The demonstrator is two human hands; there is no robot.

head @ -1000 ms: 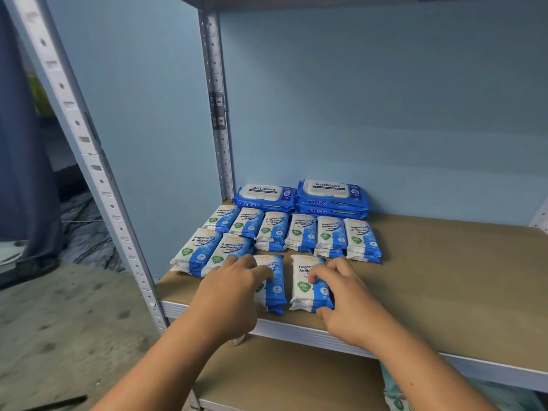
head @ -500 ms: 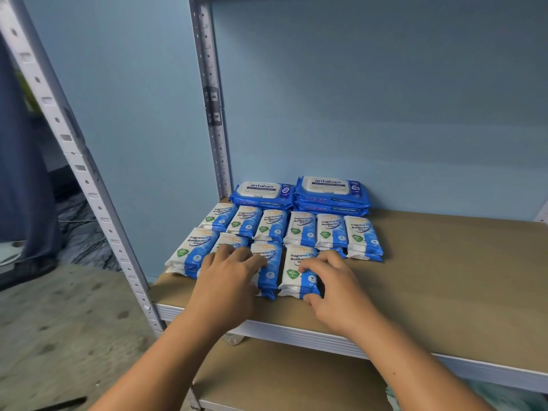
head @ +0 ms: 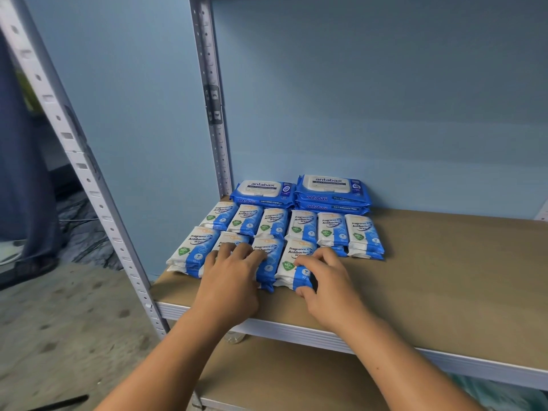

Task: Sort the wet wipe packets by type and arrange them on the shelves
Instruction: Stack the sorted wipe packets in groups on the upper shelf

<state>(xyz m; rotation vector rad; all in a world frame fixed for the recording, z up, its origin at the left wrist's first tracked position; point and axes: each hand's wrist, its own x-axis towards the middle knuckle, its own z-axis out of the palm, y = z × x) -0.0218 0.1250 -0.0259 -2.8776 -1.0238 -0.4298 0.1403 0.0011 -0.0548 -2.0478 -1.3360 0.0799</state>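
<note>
On a brown shelf (head: 444, 277) against a blue wall (head: 385, 99), small packets (head: 299, 226) of antibacterial wipes lie flat in two rows, with big packs (head: 329, 188) stacked behind them. The left hand (head: 228, 280) rests flat-fingered, its grip wide, on the front row's middle packets. The right hand (head: 329, 289) pinches the end packet (head: 288, 268), fingers on top and thumb at its near edge. These packets look light, soft and slick-wrapped, likely to slide or buckle. Holding one by its short ends, or pressing flat across the top, seems safest. The front row sits near the shelf's edge, so a pull could tip one off. Bare board lies open to the right, and a post (head: 89, 179) closes the left.
</note>
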